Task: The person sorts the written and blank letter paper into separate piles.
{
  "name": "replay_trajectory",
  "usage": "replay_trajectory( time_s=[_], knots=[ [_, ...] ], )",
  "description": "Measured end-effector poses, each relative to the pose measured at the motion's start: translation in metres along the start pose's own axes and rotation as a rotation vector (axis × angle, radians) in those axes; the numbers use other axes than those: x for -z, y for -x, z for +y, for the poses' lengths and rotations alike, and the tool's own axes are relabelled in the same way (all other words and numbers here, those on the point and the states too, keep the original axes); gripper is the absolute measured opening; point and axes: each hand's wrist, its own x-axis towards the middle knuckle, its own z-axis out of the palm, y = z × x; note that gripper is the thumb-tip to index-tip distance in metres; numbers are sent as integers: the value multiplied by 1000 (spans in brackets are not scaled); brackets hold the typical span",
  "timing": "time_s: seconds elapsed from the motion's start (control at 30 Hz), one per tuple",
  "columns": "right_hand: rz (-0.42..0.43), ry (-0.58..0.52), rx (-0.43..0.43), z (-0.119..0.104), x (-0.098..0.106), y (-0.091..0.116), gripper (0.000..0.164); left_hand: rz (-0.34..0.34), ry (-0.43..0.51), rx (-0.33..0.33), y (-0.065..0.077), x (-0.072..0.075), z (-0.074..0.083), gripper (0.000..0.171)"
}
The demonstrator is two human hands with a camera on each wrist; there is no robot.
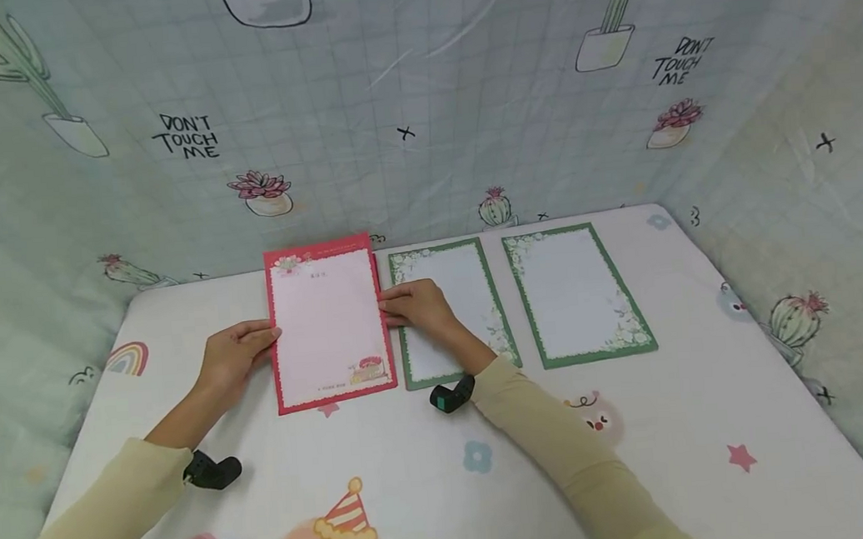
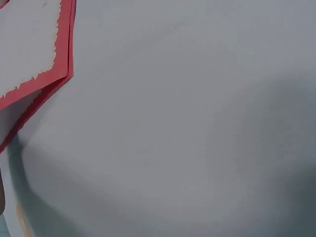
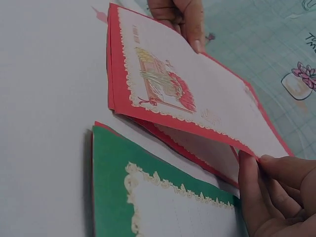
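A red-bordered sheet of letter paper (image 1: 326,327) is between my two hands, lifted off at least one more red-bordered sheet (image 3: 185,148), as the right wrist view shows. My left hand (image 1: 231,359) pinches its left edge; the left wrist view catches only the paper's corner (image 2: 61,54) and little of the hand. With thumb and fingers my right hand (image 3: 281,192) pinches the right edge. Below my right wrist lies a green-bordered sheet (image 1: 452,347), partly covered by that hand. Another green-bordered sheet (image 1: 576,293) lies farther right.
A white cloth with printed cartoon figures (image 1: 383,440) covers the table. Behind it rises a fabric backdrop (image 1: 332,143) with cactus prints. A small black device (image 1: 216,470) sits at my left cuff and a second black device (image 1: 451,395) at my right.
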Motion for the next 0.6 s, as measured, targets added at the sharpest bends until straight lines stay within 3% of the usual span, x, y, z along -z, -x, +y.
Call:
replay_trajectory(
  time_s=[0.17, 0.37, 0.6],
  knots=[
    [7, -29, 1, 4, 1, 0, 21, -21, 42, -22, -1, 0, 1, 54],
    [11, -25, -12, 4, 3, -4, 21, -20, 72, -2, -3, -1, 5, 52],
    [10, -26, -21, 1, 2, -6, 22, -20, 0, 17, -8, 1, 4, 53]
  ],
)
